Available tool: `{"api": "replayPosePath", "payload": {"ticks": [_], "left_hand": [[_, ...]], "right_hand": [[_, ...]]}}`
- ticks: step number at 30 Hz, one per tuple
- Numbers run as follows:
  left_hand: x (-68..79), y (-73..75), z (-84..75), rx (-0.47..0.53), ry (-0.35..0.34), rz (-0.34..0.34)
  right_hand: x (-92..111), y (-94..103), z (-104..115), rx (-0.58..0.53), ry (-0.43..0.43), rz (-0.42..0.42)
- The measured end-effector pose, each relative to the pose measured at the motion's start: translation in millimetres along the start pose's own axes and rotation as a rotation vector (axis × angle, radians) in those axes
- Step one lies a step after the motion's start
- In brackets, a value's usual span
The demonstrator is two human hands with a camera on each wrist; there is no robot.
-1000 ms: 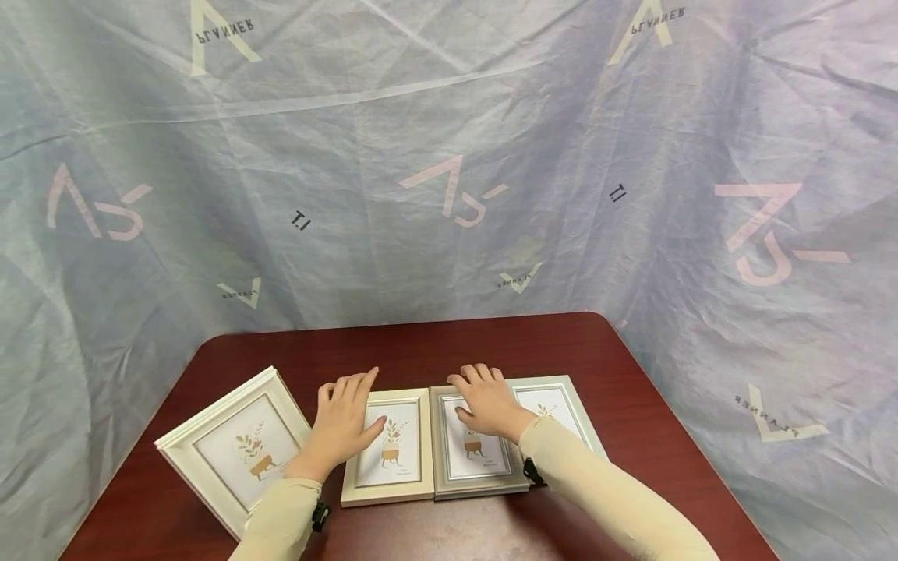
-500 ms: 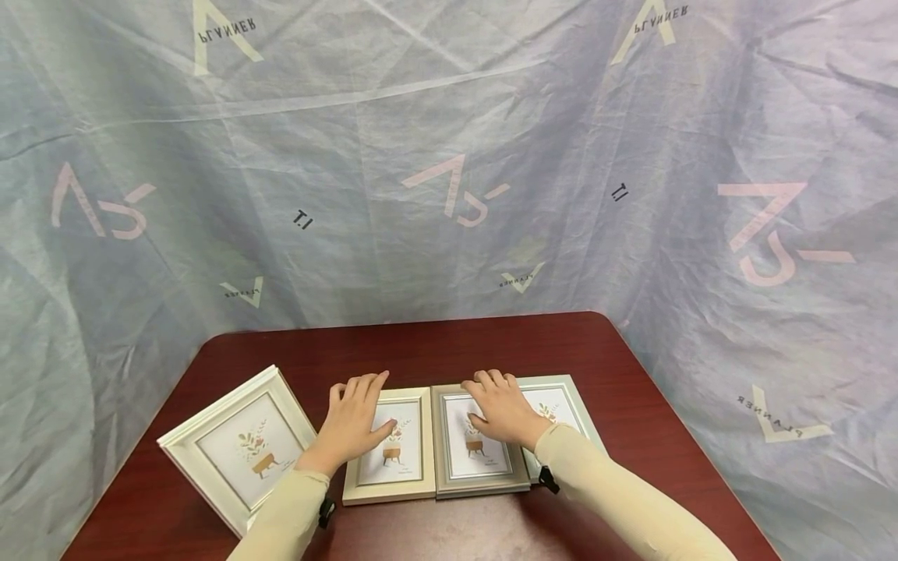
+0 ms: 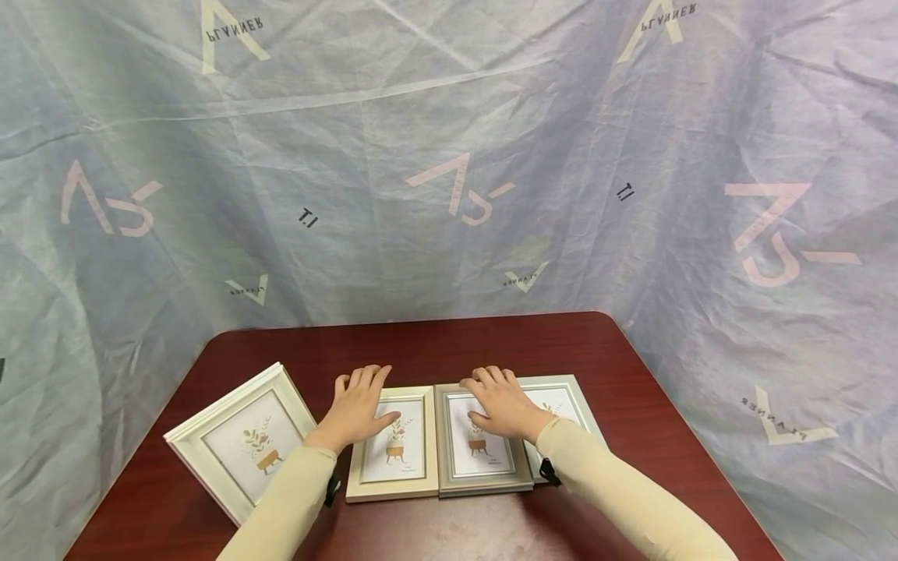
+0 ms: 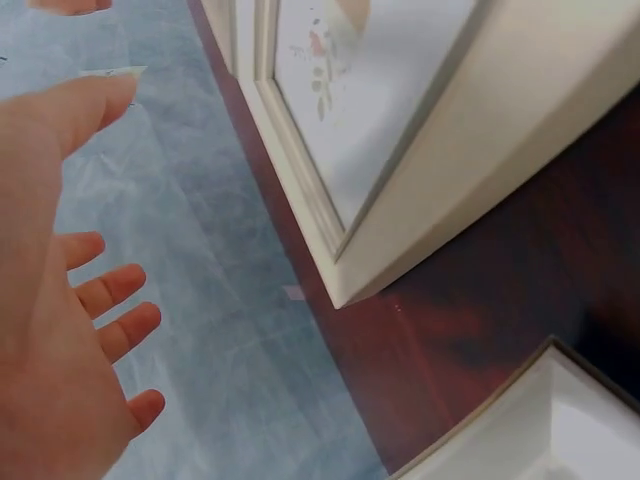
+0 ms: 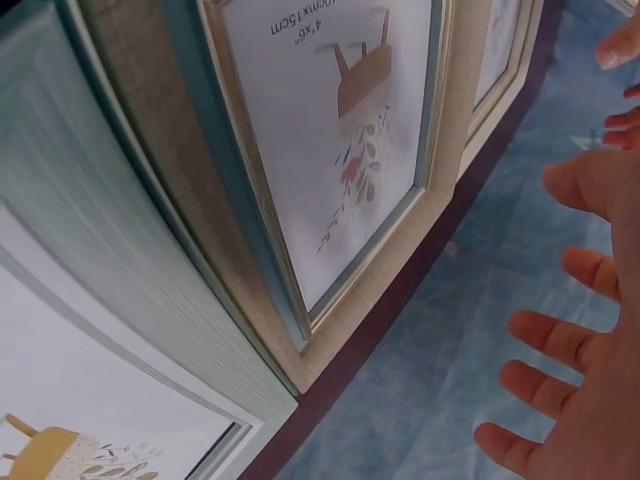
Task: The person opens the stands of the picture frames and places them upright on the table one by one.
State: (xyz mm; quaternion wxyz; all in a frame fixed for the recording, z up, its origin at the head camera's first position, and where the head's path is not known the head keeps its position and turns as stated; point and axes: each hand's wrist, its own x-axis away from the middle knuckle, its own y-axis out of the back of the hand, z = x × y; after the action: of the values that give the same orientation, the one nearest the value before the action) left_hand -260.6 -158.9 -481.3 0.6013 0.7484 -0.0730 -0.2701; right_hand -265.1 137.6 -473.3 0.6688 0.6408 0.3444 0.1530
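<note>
My left hand [image 3: 356,413], fingers apart and gently bent, is over the left side of a cream picture frame [image 3: 393,493]. The left wrist view shows this hand [image 4: 60,300] apart from the frame. My right hand [image 3: 507,407], also with loosely bent fingers, is above a taupe picture frame [image 3: 486,485] and partly hides it. A gap separates that hand [image 5: 585,350] from the frames in the right wrist view. Touching the taupe frame on its right is a pale green frame [image 3: 585,397], partly covered by my right hand and sleeve. Both hands hold nothing.
An off-white picture frame [image 3: 252,440] stands turned at an angle on the left, partly behind my left sleeve. All the frames show a potted-plant print. The dark red table [image 3: 449,343] ends at a grey printed cloth [image 3: 393,234] hanging behind and at the sides.
Both hands have shifted slightly right over the frames, and my left fingers are a little more bent. The view has shifted a little. The frames keep their arrangement.
</note>
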Motion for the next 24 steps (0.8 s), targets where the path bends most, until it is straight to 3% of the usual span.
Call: {"api": "replayPosePath", "payload": {"ticks": [7, 16, 24], "left_hand": [[-10.4, -12.4, 5.2, 0.017, 0.042, 0.097], [-17.7, -24.7, 11.2, 0.023, 0.055, 0.16], [-22.3, -38.2, 20.0, -0.001, 0.091, 0.258]], "right_hand": [[-4, -0.2, -2, -0.04, 0.018, 0.015], [-14, -1.7, 1, -0.071, 0.03, 0.07], [-21, -9.0, 3, -0.09, 0.0, 0.143]]}}
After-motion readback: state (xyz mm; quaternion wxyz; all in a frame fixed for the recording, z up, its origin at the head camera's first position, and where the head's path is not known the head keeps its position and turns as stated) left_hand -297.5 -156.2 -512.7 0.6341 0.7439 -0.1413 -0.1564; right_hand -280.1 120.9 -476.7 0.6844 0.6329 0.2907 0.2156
